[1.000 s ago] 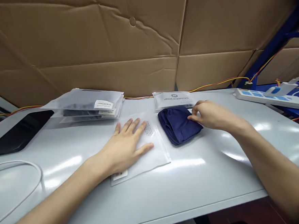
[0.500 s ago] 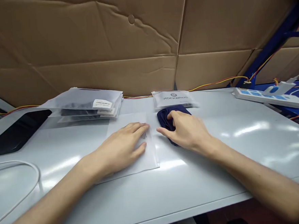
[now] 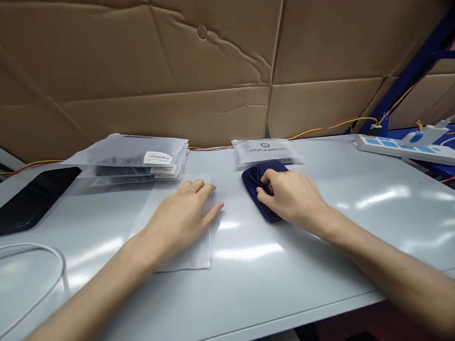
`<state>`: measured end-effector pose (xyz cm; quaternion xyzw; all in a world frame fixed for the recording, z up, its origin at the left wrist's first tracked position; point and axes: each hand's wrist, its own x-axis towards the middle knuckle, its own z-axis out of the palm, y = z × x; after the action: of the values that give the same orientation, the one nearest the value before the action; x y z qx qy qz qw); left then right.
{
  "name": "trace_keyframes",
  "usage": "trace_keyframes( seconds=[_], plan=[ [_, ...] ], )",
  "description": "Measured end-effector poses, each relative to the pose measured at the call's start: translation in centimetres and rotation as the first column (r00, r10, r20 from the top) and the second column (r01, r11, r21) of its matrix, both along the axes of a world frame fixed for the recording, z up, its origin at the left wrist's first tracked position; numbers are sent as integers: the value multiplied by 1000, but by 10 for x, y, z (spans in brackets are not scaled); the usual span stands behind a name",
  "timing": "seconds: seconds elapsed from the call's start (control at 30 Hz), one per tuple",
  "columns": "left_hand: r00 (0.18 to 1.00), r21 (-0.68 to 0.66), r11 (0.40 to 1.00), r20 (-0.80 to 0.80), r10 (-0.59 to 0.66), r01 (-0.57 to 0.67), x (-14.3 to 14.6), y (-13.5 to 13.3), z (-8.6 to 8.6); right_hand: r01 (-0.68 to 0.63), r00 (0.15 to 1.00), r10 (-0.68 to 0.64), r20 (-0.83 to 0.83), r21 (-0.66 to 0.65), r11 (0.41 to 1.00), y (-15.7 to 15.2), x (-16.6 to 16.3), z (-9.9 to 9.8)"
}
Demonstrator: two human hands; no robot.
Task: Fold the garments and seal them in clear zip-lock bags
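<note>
My left hand (image 3: pixel 183 212) lies over a frosted plastic bag (image 3: pixel 190 256) on the table, its fingers stretched out and slightly spread. Most of the bag's upper part is hidden under that hand. To the right, a folded dark navy cloth (image 3: pixel 258 189) rests on the table. My right hand (image 3: pixel 291 194) pinches the cloth with thumb and forefinger near its middle; the other fingers are curled out of sight. Just behind the cloth lies a frosted bag printed ROCKBROS (image 3: pixel 265 149).
Several filled frosted bags with white labels are stacked (image 3: pixel 133 153) at the back left. A black phone-like slab (image 3: pixel 32 199) and a white cable (image 3: pixel 56 260) lie at the left. A power strip (image 3: pixel 409 150) sits at the right rear. Cardboard (image 3: pixel 165 55) walls off the back.
The frosted bag under my left hand has slid left, and that hand has shifted slightly left. My right thumb has drawn in onto the navy cloth, which has moved slightly right.
</note>
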<state>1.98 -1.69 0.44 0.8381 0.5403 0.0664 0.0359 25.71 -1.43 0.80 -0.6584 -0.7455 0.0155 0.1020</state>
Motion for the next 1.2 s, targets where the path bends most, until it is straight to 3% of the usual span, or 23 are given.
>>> trace_keyframes(
  seconds=[0.2,0.3,0.37,0.43,0.53,0.63,0.73,0.83,0.9,0.97,1.07,1.2],
  plan=[
    [997,117,993,-77,5,4,3,0,0,-23,995,23,-93,-4,1000,1,1,-2],
    [985,162,971,-5,-175,174,6,-4,0,-56,974,52,-220,-15,998,-1,-3,-4],
    [942,174,931,47,-332,319,10,-7,-1,-120,924,97,-371,-39,992,-2,-6,-4],
    [908,153,905,75,-412,397,13,-10,-1,-199,830,138,-541,-55,978,-2,-9,-2],
    [902,110,905,96,-420,410,14,-12,1,-236,687,118,-717,-66,970,-1,-5,8],
    [918,95,921,94,-386,377,11,-9,3,-188,634,74,-770,-60,980,1,16,21],
    [934,102,936,88,-347,338,6,-4,5,-159,717,53,-695,-88,983,5,52,29],
    [941,100,947,117,-317,306,3,0,5,-89,864,13,-503,-126,988,11,93,28],
    [945,88,954,140,-296,286,2,1,4,11,956,-30,-291,-66,998,14,112,25],
    [947,72,959,156,-282,274,2,2,3,55,989,-45,-143,68,996,17,118,21],
    [943,64,959,175,-283,276,2,3,2,-69,992,88,-94,192,979,17,106,16],
    [938,59,959,199,-283,277,2,4,2,-274,958,284,-32,187,944,17,77,2]
  ],
)
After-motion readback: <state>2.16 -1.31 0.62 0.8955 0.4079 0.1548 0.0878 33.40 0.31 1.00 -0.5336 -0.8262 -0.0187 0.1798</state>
